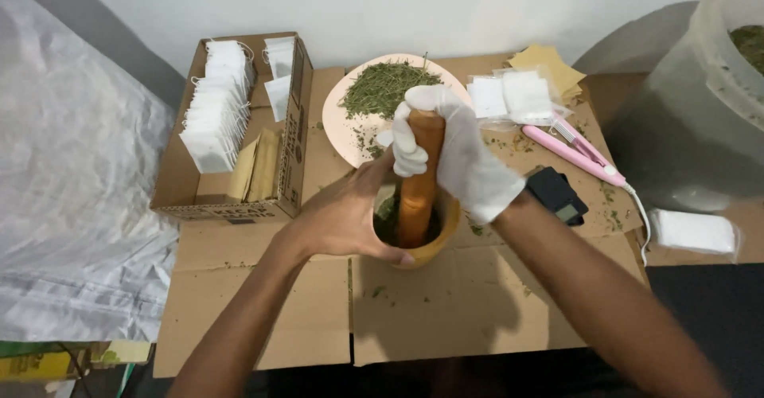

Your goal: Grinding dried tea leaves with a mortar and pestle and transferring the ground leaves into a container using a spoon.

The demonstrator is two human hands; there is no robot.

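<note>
Head view: right hand (461,155), gloved, gripping pestle (419,179) upright in mortar (434,235) on cardboard-covered table (469,302). Left hand (346,215), bare, wrapping mortar's rim, grip snug. Risk: pestle striking left fingers, or herbs (388,211) spilling over rim if tipped.

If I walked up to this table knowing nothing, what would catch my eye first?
At the centre, a white-gloved right hand grips a wooden pestle standing in a wooden mortar, which the bare left hand steadies. Just behind it a pink plate holds dried green herbs. On the left, a cardboard box is packed with white tea bags.
</note>
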